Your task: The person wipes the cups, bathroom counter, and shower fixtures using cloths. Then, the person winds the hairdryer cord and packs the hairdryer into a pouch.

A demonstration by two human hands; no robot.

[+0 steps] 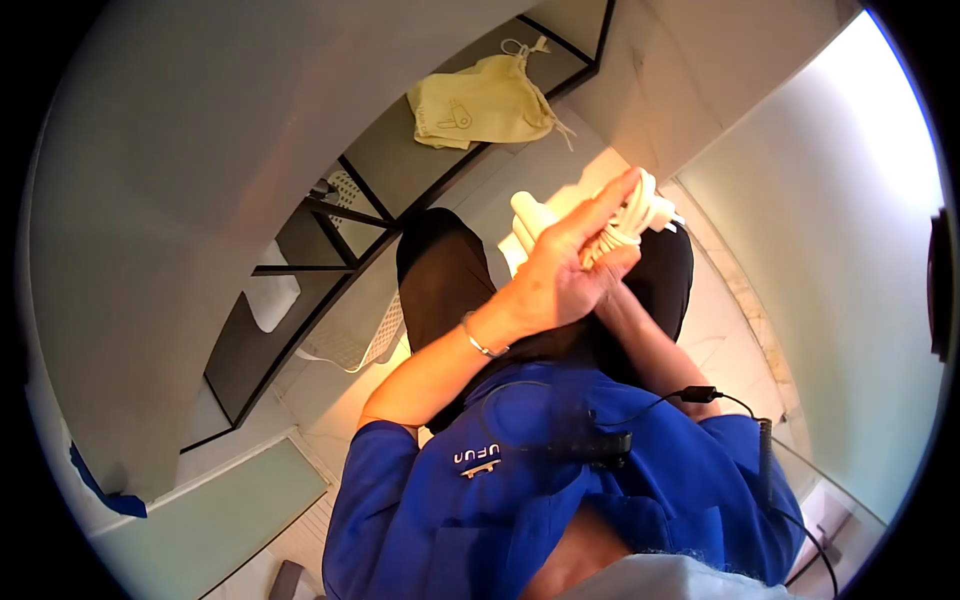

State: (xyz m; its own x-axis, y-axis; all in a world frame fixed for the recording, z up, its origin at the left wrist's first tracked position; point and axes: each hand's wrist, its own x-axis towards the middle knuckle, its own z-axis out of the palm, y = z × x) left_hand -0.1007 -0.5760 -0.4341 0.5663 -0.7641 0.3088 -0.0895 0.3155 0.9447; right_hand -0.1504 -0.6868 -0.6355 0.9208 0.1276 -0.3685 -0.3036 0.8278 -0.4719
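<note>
My left hand, with a bracelet at its wrist, is closed on a coiled white cord above my knees. A plug with metal prongs sticks out to the right of the bundle. Past the hand, to its left, a pale rounded appliance shows in bright light; its full shape is hidden. My right hand is mostly covered by the left one, close under the bundle, and its fingers cannot be made out.
A cream drawstring bag lies on a dark-framed shelf at the upper left. Below it are a white perforated basket and a white item on a lower shelf. A pale panel stands at the right.
</note>
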